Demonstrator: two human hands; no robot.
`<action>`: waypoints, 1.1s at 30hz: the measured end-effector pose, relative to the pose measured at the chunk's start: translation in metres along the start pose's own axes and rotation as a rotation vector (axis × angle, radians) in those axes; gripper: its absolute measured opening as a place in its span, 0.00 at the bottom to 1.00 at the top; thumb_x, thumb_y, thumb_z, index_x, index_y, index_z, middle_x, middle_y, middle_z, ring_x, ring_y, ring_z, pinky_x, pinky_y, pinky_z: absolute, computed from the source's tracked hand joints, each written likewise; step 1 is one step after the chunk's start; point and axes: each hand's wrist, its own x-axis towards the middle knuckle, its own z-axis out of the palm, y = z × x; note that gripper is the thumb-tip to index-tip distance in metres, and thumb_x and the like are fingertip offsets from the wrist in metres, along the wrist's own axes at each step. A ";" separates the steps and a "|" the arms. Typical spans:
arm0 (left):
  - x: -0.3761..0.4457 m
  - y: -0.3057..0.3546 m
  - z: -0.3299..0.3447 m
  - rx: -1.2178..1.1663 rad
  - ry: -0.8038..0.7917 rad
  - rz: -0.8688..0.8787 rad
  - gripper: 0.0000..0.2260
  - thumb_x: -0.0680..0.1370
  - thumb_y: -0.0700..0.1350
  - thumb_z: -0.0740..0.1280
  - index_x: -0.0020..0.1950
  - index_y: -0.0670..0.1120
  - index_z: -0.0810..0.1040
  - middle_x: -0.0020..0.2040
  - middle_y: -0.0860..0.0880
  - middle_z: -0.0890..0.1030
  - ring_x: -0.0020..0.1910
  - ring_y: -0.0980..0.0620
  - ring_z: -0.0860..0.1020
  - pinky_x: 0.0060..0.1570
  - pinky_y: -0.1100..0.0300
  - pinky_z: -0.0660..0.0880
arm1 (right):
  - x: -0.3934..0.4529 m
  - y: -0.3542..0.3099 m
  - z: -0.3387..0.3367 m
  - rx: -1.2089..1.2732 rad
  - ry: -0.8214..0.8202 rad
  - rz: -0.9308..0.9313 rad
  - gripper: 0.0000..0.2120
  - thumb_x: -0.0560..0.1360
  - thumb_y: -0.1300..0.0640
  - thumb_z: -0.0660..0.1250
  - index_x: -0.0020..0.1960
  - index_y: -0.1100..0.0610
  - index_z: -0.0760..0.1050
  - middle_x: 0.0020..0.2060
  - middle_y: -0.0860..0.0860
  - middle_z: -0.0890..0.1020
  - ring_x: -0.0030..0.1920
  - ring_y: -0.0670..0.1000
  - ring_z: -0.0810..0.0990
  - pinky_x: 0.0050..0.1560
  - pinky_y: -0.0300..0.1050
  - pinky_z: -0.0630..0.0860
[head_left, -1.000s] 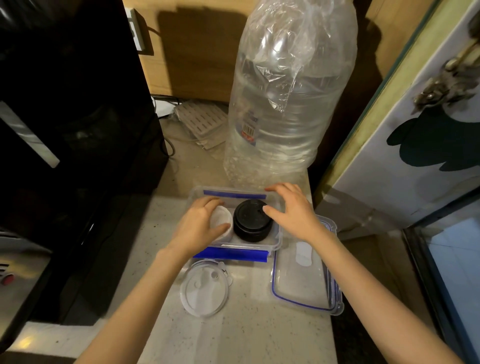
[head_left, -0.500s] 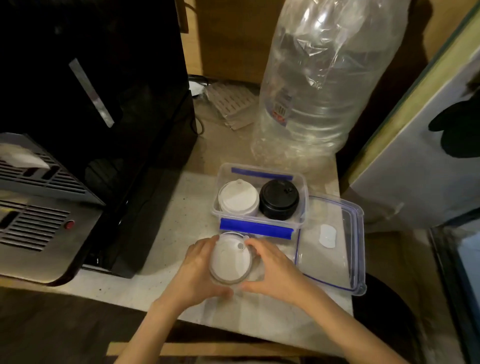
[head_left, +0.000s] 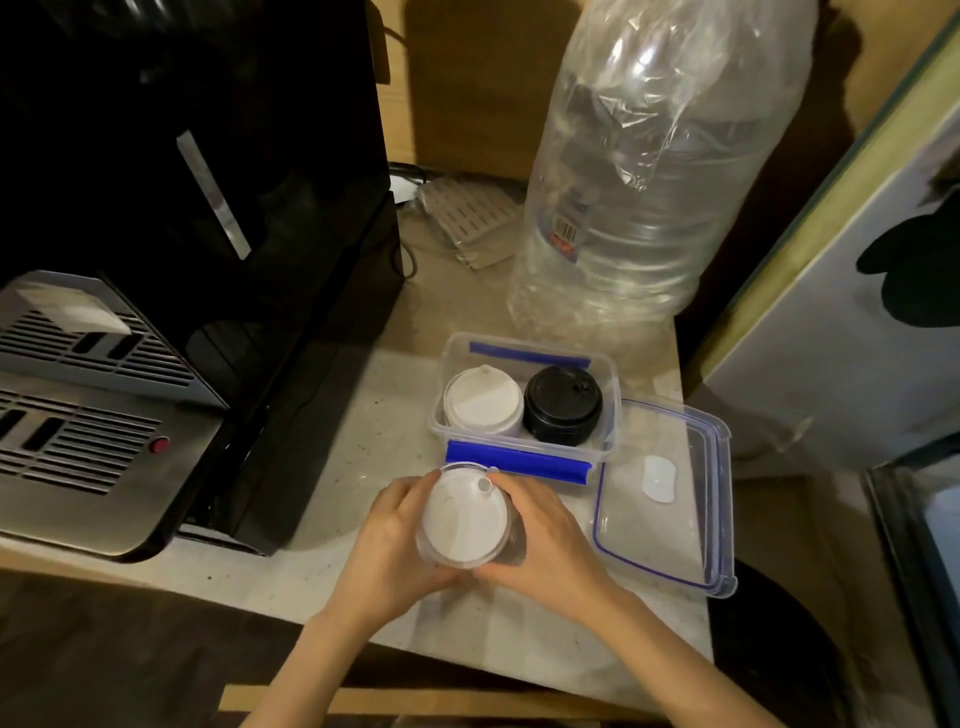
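One wide-angle camera, worn on the head, looked forward and steeply down from above the near edge of the counter (head_left: 337, 415). It sat close over the left hand (head_left: 384, 551) and right hand (head_left: 550, 545), which held the clear lidded cup (head_left: 462, 519) low in the centre. The black machine (head_left: 156, 208) filled the left, the water bottle (head_left: 649, 182) the far side.
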 end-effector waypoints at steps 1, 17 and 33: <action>0.001 0.002 -0.007 -0.007 0.003 0.011 0.43 0.56 0.66 0.73 0.67 0.52 0.67 0.62 0.55 0.71 0.57 0.59 0.69 0.57 0.63 0.70 | -0.001 -0.004 -0.005 0.034 0.014 -0.001 0.40 0.65 0.45 0.75 0.71 0.45 0.58 0.67 0.45 0.67 0.66 0.44 0.66 0.62 0.35 0.63; 0.124 0.046 -0.009 0.068 0.005 -0.207 0.39 0.61 0.54 0.77 0.67 0.50 0.64 0.67 0.46 0.67 0.64 0.46 0.68 0.61 0.53 0.70 | 0.110 0.001 -0.081 0.168 0.067 0.097 0.22 0.77 0.56 0.61 0.70 0.53 0.64 0.68 0.54 0.70 0.68 0.53 0.68 0.70 0.49 0.65; 0.134 0.044 -0.005 0.386 -0.023 -0.236 0.33 0.67 0.54 0.74 0.68 0.47 0.65 0.69 0.47 0.68 0.68 0.46 0.64 0.63 0.52 0.69 | 0.120 0.010 -0.062 0.060 0.038 0.069 0.19 0.77 0.57 0.62 0.67 0.54 0.65 0.63 0.54 0.76 0.62 0.53 0.74 0.61 0.48 0.73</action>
